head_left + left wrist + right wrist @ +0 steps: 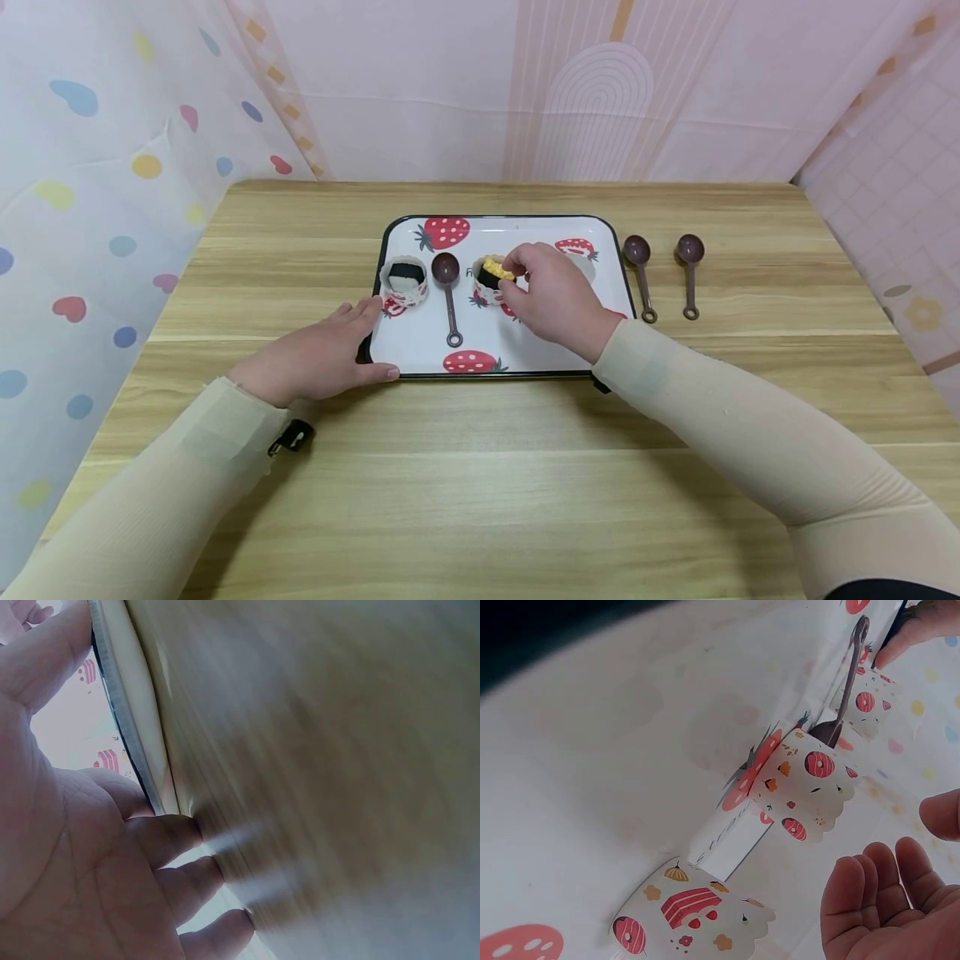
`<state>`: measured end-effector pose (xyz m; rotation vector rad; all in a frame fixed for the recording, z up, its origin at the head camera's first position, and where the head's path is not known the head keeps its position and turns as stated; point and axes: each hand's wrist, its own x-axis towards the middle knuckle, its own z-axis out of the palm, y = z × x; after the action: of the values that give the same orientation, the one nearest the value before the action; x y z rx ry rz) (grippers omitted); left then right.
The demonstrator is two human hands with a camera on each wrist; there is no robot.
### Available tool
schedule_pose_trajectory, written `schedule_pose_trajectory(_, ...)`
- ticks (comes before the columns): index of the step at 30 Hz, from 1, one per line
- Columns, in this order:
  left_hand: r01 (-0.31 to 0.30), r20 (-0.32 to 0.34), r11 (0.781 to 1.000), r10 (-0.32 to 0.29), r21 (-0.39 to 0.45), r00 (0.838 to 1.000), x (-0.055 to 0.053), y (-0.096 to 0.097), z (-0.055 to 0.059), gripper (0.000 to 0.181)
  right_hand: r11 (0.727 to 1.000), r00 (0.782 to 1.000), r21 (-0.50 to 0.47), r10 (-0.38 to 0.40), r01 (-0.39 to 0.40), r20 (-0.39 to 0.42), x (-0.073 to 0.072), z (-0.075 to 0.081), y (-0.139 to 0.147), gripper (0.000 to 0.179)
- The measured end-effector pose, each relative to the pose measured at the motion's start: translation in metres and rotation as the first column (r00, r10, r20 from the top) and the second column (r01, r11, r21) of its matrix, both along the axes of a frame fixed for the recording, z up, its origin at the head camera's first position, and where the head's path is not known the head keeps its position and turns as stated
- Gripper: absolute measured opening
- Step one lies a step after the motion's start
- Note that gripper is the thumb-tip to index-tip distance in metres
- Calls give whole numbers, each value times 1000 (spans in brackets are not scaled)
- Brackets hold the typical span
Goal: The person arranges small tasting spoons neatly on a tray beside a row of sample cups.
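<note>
My right hand [558,292] is over the middle paper cup [489,293], thumb and index fingertips right at a sushi piece [497,271] topped with yellow, wrapped in a black band. In the right wrist view, a gap shows between that hand's thumb and fingers, with nothing seen in it. My left hand [322,350] rests at the tray's left front corner, fingers along the side and thumb on the front rim. Next to its fingertips stands another paper cup [405,292] holding a black-and-white rice piece [407,276]. The white strawberry-print tray [420,354] lies under the cups.
A brown measuring spoon [447,287] lies on the tray between the two filled cups. A third paper cup [694,911] stands nearest the right wrist camera. Right of the tray, two more brown spoons, one near [639,271] and one farther [690,271], lie on the wooden table [480,492].
</note>
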<state>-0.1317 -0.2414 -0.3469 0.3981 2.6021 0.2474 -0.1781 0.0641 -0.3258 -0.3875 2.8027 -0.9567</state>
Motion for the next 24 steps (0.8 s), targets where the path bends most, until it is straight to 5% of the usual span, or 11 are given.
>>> schedule_pose_trajectory(24,-7,-4,1000,7,-2,1000,0,0,-2,116,999,999,12,46,-46,-29,3,-5,-2,18)
